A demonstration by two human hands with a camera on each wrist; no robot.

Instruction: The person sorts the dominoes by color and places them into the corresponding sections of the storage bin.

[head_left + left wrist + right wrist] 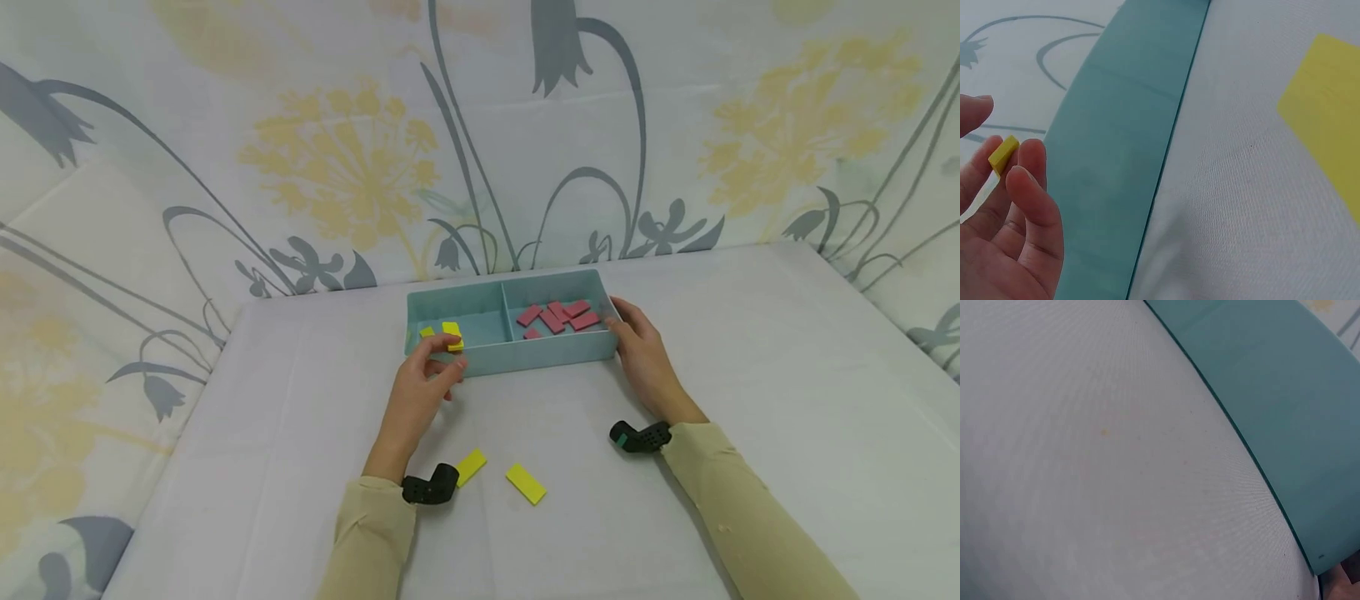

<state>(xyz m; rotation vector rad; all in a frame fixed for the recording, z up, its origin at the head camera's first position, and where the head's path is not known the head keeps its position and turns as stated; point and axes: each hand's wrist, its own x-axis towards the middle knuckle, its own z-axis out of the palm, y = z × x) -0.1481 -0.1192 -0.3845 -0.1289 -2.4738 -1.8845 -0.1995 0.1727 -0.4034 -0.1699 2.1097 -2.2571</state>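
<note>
My left hand (427, 379) holds a yellow tile (453, 330) between its fingertips, over the front wall of the blue-green two-part box (536, 356). In the left wrist view the same tile (1004, 154) shows among the fingers, and the thumb's contact with it is unclear. Another yellow tile (427, 332) lies in the box's left compartment. My right hand (647, 358) grips the box's right end, with the thumb by the front corner and fingers along the side. Only a bit of this hand (1337, 586) appears in the right wrist view.
Several dark pink tiles (553, 322) lie in the right compartment, past the divider (507, 310). Two yellow tiles, one nearer the left wrist (471, 468) and one to its right (526, 483), lie on the white cloth (570, 533). A patterned curtain (495, 125) hangs behind the box.
</note>
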